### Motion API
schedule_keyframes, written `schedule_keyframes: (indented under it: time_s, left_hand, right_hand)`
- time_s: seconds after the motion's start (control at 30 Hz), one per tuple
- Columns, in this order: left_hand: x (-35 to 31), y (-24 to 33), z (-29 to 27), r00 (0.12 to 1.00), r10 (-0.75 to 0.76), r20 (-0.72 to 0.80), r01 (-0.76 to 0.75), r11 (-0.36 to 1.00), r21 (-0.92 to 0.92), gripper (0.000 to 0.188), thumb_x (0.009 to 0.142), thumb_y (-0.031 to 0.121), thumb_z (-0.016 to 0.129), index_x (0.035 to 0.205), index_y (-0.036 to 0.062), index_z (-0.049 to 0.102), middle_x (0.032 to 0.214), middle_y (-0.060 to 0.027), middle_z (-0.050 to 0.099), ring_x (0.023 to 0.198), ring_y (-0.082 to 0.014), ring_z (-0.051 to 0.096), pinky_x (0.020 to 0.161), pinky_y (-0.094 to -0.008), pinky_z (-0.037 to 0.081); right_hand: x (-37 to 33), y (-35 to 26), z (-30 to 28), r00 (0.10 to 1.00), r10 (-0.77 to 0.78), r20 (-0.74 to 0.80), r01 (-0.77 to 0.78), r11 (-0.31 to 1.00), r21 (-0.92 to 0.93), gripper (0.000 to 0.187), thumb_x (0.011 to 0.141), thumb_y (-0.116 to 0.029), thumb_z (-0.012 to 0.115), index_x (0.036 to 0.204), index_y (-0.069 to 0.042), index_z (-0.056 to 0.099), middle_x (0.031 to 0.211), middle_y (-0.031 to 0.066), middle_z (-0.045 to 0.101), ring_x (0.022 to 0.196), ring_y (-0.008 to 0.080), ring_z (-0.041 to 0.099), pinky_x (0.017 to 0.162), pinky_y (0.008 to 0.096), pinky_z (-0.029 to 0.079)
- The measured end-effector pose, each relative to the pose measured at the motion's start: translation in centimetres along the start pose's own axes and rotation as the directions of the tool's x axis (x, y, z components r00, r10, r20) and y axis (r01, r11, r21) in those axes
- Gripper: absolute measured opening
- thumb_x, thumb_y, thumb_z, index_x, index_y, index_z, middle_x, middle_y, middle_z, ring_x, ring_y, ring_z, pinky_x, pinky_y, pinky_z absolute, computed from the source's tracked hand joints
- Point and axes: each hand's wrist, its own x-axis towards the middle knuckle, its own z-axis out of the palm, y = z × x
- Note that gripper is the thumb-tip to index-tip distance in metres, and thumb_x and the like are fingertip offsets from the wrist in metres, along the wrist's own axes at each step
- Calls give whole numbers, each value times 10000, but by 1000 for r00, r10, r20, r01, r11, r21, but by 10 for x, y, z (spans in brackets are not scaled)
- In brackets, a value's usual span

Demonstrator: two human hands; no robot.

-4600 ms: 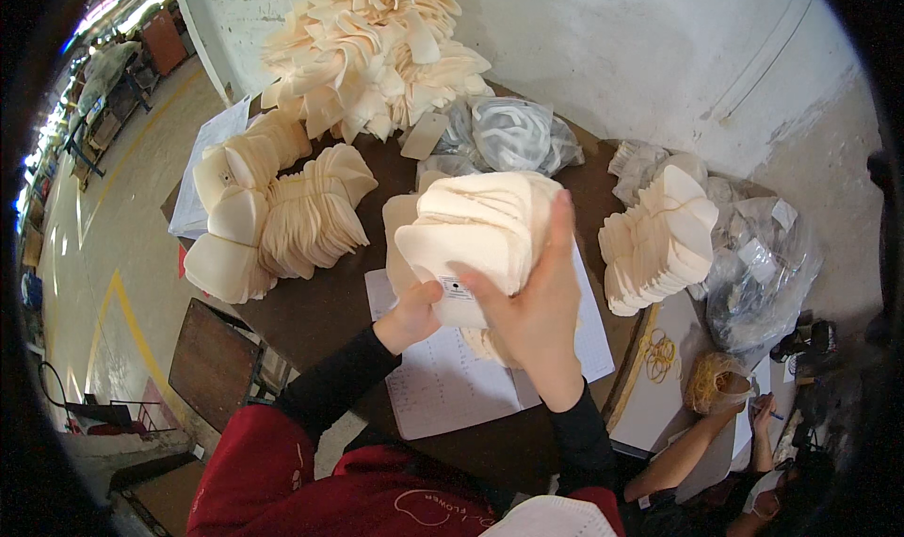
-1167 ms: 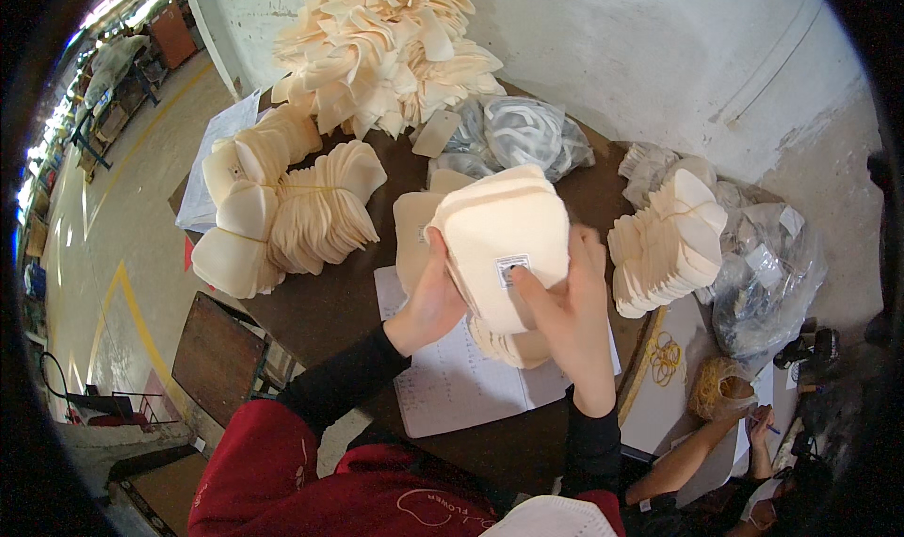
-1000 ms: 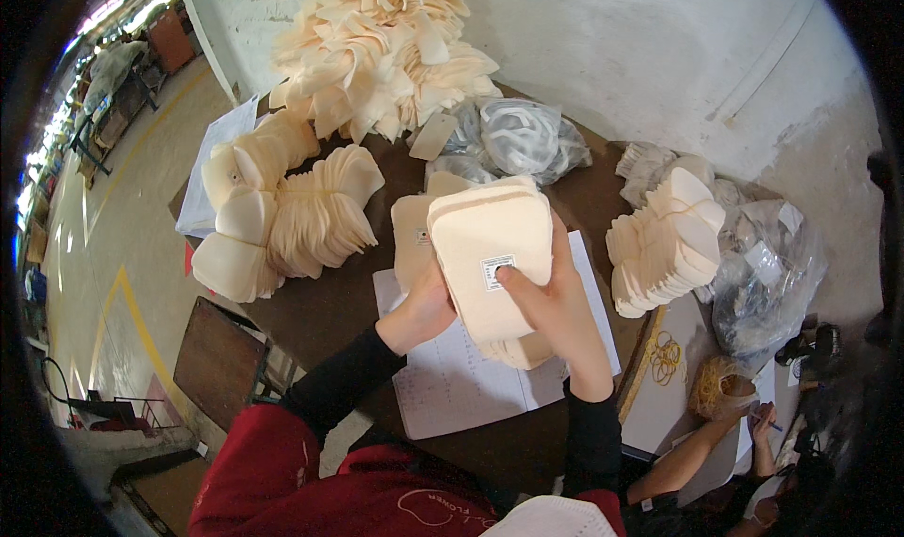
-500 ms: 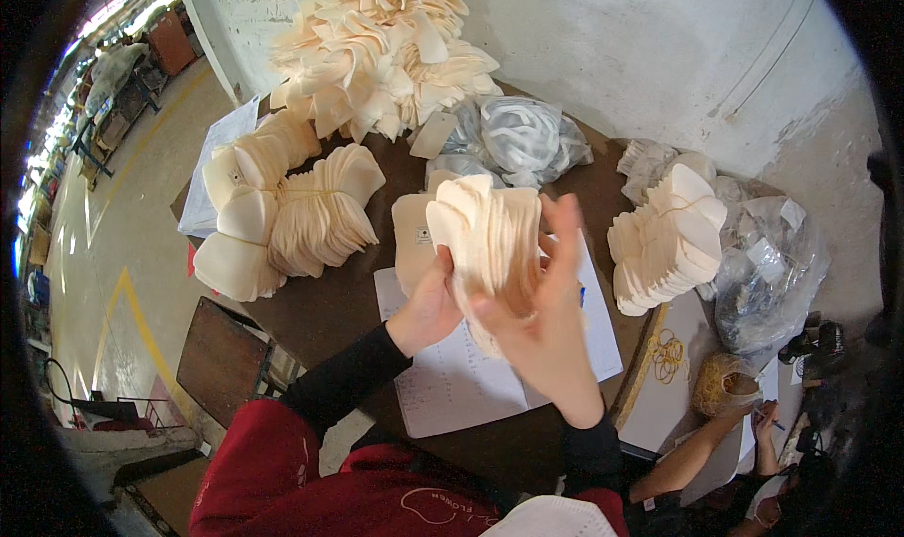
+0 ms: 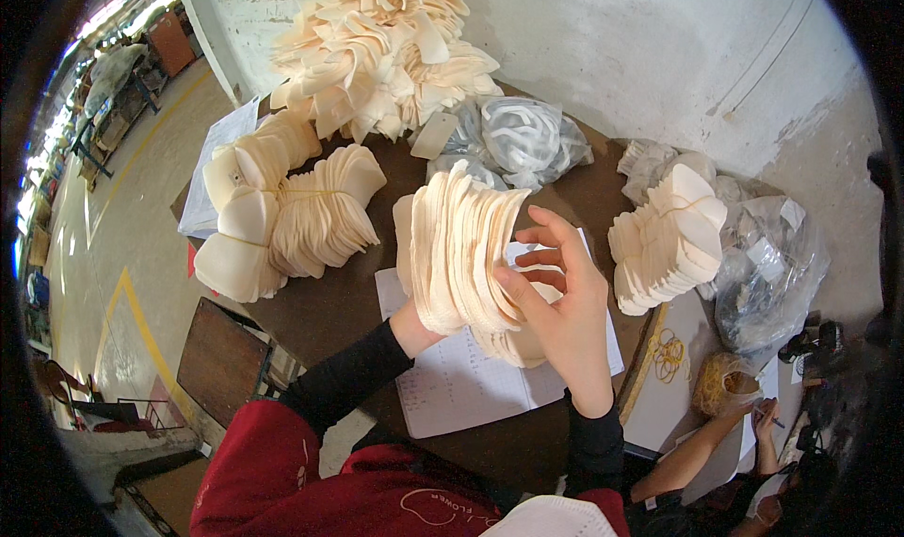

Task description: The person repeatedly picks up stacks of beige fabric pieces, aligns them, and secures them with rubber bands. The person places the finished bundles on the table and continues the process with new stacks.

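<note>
A thick stack of cream, soft-looking curved pads (image 5: 461,245) is held up over an open notebook (image 5: 461,391). My left hand (image 5: 414,330) grips the stack from the lower left; its fingers are hidden behind the pads. To the right, my right hand (image 5: 574,301) is open with curved, spread fingers, and its thumb tip touches the right-hand pads. Beneath the held stack, a few more pads (image 5: 513,347) show above the notebook page. On the left of the brown table (image 5: 311,316) lie banded bundles of similar pads (image 5: 320,212). Another banded bundle (image 5: 669,240) sits at the right.
A tall heap of loose pads (image 5: 377,56) rises against the wall. Beside it lies a clear bag of white strips (image 5: 532,141). Right of the table are a plastic bag (image 5: 767,273), yellow rubber bands (image 5: 667,356) and another person's hand (image 5: 767,419) with a pen.
The stack has turned and its pads fan out more evenly. My left hand has slipped behind it. My right hand has shifted slightly right, its fingers now more curved.
</note>
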Motion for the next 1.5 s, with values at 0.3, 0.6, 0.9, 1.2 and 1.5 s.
schedule_keyframes:
  time_s: [0.3, 0.6, 0.9, 1.2, 1.5]
  left_hand:
    - [6, 2, 1, 983, -155, 97, 171, 969, -178, 460, 1024, 242, 505, 1451, 106, 401, 1419, -86, 476, 1237, -209, 511, 1045, -368, 458]
    - [-3, 1, 5, 990, 28, -140, 21, 942, 336, 445, 1032, 260, 481, 1441, 99, 412, 1409, -102, 497, 1238, -230, 535, 1054, -382, 468]
    - [-8, -1, 1, 982, -40, -187, 77, 978, 192, 447, 1042, 319, 434, 1420, 81, 441, 1403, -132, 516, 1254, -267, 543, 1080, -424, 452]
    - [-8, -6, -28, 984, -17, -180, 72, 950, 305, 629, 981, 529, 461, 1434, 93, 459, 1435, -138, 504, 1276, -308, 530, 1111, -489, 400]
    - [-4, 3, 2, 973, -99, -207, 108, 994, 30, 746, 932, 665, 431, 1476, 155, 412, 1462, -116, 478, 1303, -300, 506, 1121, -497, 383]
  right_hand:
    - [-2, -1, 4, 997, -74, 15, 73, 997, 14, 728, 838, -154, 768, 1436, -33, 371, 1183, 151, 604, 896, 185, 650, 703, 281, 553]
    - [-4, 1, 1, 999, -43, -15, 44, 998, 42, 548, 893, 5, 610, 1395, -66, 403, 1172, 168, 619, 930, 170, 670, 740, 299, 561]
    - [-1, 7, 1, 981, -167, -100, 140, 962, -235, 170, 889, -25, 612, 1026, 46, 683, 983, 98, 636, 841, 165, 667, 668, 277, 563]
    - [2, 8, 0, 975, -148, -166, 107, 966, -235, 189, 888, -79, 638, 1028, 45, 661, 1023, 186, 649, 833, 306, 682, 709, 358, 539]
    - [-1, 14, 0, 970, -232, -77, 197, 930, -311, 321, 834, -134, 720, 1080, 62, 659, 1040, 142, 648, 868, 198, 662, 692, 291, 536]
